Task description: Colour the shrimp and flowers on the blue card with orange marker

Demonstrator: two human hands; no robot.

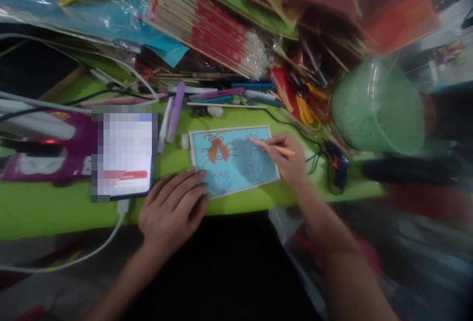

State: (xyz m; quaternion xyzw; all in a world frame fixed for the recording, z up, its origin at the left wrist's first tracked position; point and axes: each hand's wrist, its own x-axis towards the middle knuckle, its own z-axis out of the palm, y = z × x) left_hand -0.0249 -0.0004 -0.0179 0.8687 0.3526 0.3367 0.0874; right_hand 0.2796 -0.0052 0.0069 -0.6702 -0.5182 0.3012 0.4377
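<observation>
The right hand (pixel 287 162) had its fingers (pixel 276 140) pinched shut around an orange pencil (pixel 271 146). The pencil's tip touched the blue card (pixel 236 166) just beyond the fingertips, on faint line work in the card's upper right part. The left hand (pixel 172 210) lay flat and open, gripping nothing, with its fingertips (pixel 199 176) pressing on the card's near left corner. Just past those fingertips sat an orange insect figure (pixel 217 149), already filled in. The card rested on the green counter (pixel 55 208) between the two hands.

The step in hand looked like sketching a second figure beside the finished one. Further strokes would call for light pencil pressure and for the left fingers to hold the card steady.

Outside the left fingers lay a phone (pixel 125 158). Beyond the right fingers were a glue gun (pixel 338 163) and a green bucket (pixel 377 107).
</observation>
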